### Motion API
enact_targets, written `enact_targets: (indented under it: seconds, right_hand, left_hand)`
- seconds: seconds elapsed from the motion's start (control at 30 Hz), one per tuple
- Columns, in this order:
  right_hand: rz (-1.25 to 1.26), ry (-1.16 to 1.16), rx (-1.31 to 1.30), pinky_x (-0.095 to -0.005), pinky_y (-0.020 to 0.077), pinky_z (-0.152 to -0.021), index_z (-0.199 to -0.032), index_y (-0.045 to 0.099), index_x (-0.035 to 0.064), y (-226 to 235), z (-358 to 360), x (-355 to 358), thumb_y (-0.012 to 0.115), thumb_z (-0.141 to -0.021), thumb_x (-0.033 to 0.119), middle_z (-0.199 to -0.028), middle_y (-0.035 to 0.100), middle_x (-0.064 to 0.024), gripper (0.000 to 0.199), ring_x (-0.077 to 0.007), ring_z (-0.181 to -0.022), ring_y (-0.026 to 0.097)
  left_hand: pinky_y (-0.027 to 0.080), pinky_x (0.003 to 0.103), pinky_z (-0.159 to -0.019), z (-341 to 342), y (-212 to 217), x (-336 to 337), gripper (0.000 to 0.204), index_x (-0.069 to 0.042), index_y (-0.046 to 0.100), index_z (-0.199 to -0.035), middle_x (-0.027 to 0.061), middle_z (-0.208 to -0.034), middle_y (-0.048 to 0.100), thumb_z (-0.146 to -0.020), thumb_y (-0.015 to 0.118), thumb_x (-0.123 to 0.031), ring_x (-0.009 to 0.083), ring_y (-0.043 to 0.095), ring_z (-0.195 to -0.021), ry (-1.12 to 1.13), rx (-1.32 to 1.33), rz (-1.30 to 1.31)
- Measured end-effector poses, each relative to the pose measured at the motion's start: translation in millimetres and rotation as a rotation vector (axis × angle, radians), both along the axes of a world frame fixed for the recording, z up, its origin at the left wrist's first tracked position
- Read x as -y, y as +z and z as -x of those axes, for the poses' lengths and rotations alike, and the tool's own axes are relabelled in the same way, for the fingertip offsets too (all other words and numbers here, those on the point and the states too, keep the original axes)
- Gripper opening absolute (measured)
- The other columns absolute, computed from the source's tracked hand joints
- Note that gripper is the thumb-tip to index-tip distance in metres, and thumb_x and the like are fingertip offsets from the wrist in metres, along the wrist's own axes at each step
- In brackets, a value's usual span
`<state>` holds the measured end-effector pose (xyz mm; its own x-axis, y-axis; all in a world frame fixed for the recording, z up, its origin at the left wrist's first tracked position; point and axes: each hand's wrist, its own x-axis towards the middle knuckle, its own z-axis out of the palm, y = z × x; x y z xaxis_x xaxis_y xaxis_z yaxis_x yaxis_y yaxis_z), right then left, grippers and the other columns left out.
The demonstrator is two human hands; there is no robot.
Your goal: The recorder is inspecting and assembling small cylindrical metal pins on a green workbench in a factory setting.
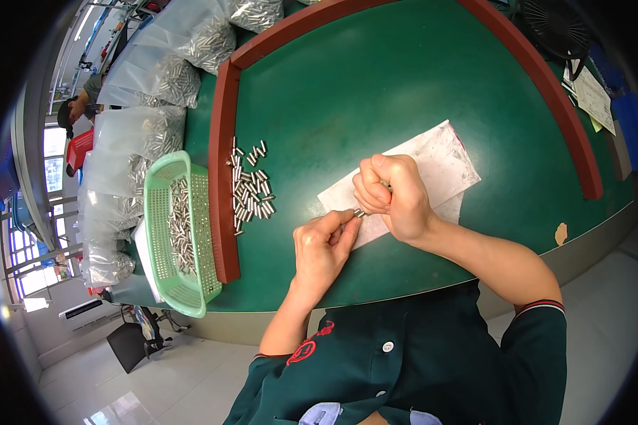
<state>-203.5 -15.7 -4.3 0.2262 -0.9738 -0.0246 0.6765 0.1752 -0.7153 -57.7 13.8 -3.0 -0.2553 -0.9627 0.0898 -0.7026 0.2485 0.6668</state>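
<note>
The right hand (393, 195) is curled into a fist around small metal pins, above a clear plastic bag (432, 166) on the green worktop (376, 85). The left hand (324, 244), just beside it, pinches one small pin (359, 212) at its fingertips. Left of the hands lie loose pins (250, 190); beyond them stands a green basket (181, 234) holding more.
</note>
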Motion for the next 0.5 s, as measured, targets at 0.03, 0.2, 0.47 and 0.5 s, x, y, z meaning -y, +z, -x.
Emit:
enact_targets:
  seconds: [0.03, 0.2, 0.47, 0.5]
  right_hand:
    - [0.035, -0.009, -0.049, -0.0243, 0.0182, -0.041, -0.049, 0.027, 0.0095, 1, 0, -1, 0.032, -0.085, 0.022, -0.043, 0.026, 0.0012, 0.038, -0.0072, -0.041, 0.021]
    - [0.171, -0.055, -0.199, -0.0246, 0.0194, -0.042, -0.049, 0.026, 0.0080, 2, -6, -7, 0.031, -0.081, 0.016, -0.045, 0.026, 0.0011, 0.033, -0.0075, -0.045, 0.022]
    - [0.113, -0.089, -0.135, -0.0242, 0.0197, -0.041, -0.048, 0.027, 0.0078, 0, -8, -5, 0.031, -0.082, 0.016, -0.043, 0.026, 0.0010, 0.035, -0.0077, -0.041, 0.022]
    - [0.106, -0.068, -0.104, -0.0244, 0.0194, -0.041, -0.049, 0.028, 0.0078, -1, -8, -5, 0.030, -0.084, 0.017, -0.043, 0.026, 0.0009, 0.036, -0.0079, -0.041, 0.021]
  left_hand:
    - [0.032, 0.027, -0.039, 1, 0, 0, 0.010, 0.000, 0.062, -0.075, 0.0051, -0.044, 0.038, -0.067, 0.068, -0.001, 0.0136, 0.036, -0.038, -0.010, 0.005, 0.002]
    - [0.032, 0.027, -0.039, 2, 4, 1, 0.009, 0.000, 0.061, -0.075, 0.0055, -0.044, 0.039, -0.068, 0.067, -0.001, 0.0143, 0.037, -0.038, 0.001, -0.022, -0.032]
    - [0.041, 0.036, -0.045, 5, 13, 6, 0.011, -0.003, 0.054, -0.070, 0.0099, -0.050, 0.051, -0.069, 0.062, -0.010, 0.0265, 0.053, -0.047, -0.173, 0.289, 0.143]
    - [0.042, 0.036, -0.045, 8, 14, 8, 0.012, -0.003, 0.051, -0.066, 0.0100, -0.049, 0.051, -0.069, 0.061, -0.009, 0.0264, 0.054, -0.047, -0.221, 0.363, 0.208]
